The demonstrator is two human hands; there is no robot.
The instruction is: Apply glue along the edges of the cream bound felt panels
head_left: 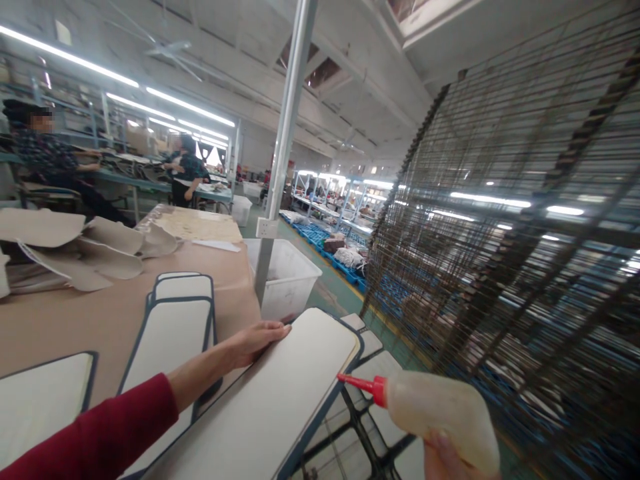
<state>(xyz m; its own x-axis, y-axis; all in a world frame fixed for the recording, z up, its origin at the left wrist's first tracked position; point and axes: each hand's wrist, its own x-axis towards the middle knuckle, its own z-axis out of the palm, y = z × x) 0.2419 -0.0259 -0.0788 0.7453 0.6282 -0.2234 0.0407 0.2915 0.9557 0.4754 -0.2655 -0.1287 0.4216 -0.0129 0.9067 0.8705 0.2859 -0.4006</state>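
Observation:
My left hand, in a dark red sleeve, grips the far left edge of a long white panel with a dark blue border, fingers curled over its rim. The panel juts out past the table edge toward the wire rack. My right hand, only partly in view at the bottom, holds a translucent squeeze bottle with a red nozzle. The nozzle tip points left and sits close to the panel's right edge.
A brown table carries more bordered panels and beige cut pieces. A tall wire rack fills the right. A metal post and white bin stand ahead. Other people work at benches far left.

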